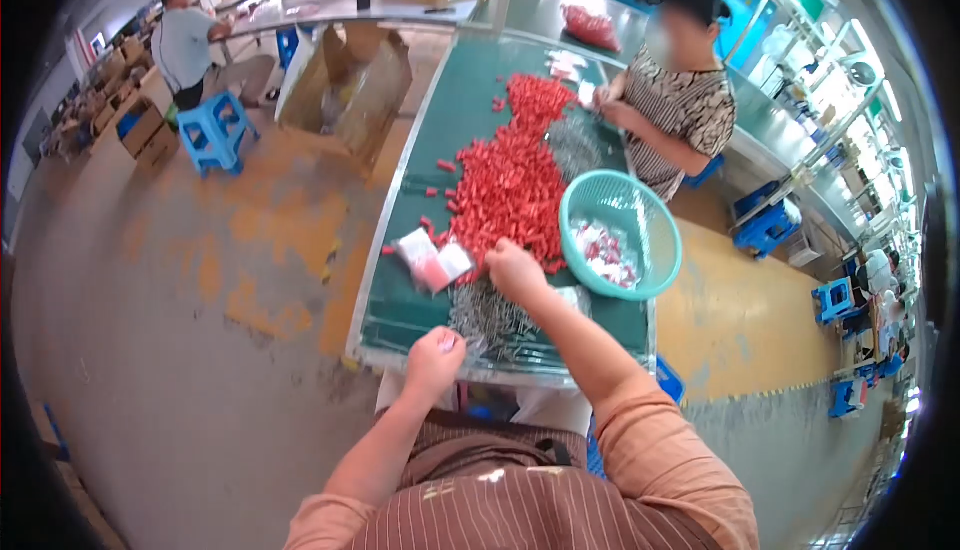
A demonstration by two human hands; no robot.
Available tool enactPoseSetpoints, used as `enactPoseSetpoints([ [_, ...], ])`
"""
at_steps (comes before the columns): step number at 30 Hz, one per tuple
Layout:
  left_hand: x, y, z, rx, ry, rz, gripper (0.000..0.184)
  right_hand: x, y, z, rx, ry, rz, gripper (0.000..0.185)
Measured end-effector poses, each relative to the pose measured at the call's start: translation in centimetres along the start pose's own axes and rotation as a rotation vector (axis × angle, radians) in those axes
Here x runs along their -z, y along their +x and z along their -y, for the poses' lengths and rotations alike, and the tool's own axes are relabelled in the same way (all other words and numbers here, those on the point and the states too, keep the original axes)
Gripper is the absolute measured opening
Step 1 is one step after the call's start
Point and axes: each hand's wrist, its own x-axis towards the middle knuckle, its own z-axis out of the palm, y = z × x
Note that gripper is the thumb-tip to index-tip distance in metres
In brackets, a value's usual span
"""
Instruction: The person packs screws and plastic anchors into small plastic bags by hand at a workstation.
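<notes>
A long heap of small red pieces (505,185) lies on the green table top (420,165). My right hand (516,270) is at the near edge of this heap, its fingers closed; what they hold, if anything, is too small to tell. Closer to me, my left hand (436,358) is closed on a small plastic bag (447,345). Between and beyond my hands lies a pile of metal screws or pins (490,322). Flat plastic packets (433,260) rest left of my right hand. To the right stands a turquoise basket (661,250) with small filled bags inside.
Across the table a person (680,90) handles small items beside a second metal pile (573,148). An open cardboard box (345,95) stands left of the table. Another person (190,45) sits on a blue stool (215,132) at the back left.
</notes>
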Motion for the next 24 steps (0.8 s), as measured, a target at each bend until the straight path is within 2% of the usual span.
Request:
enactPoseSetpoints([
  [4, 0.2, -0.1, -0.4, -0.01, -0.052, -0.016, 0.01, 1.9, -0.5, 0.5, -0.066, -0.065, 0.068, 0.01],
  [6, 0.1, 0.1, -0.5, -0.046, -0.045, -0.049, 0.014, 2.5, -0.9, 0.9, -0.186, -0.02, 0.079, 0.012],
  [9, -0.2, 0.5, 0.2, -0.185, 0.075, -0.122, 0.017, 4.4, -2.9, 2.2, -0.052, 0.311, -0.058, 0.015],
  [10, -0.2, 0.4, -0.4, -0.151, 0.107, -0.124, 0.019, 6.7, -3.9, 4.1, -0.069, 0.489, 0.062, 0.016],
  [12, -0.5, -0.1, -1.4, -0.092, 0.079, -0.084, 0.019, 10.2, -6.0, 7.3, -0.027, 0.564, 0.188, 0.015],
  [14, -1.0, -0.3, -1.6, -0.054, 0.018, -0.032, 0.02, 11.8, -7.2, 8.9, 0.09, 0.491, 0.238, 0.013],
  [20, -1.7, -1.3, -3.4, -0.028, 0.007, 0.053, 0.02, 11.4, -9.2, 10.2, 0.178, 0.096, 0.219, 0.009],
  [24, -2.1, -1.4, -2.6, 0.007, -0.094, 0.066, 0.021, 12.1, -10.0, 10.6, 0.241, 0.156, 0.199, 0.013],
])
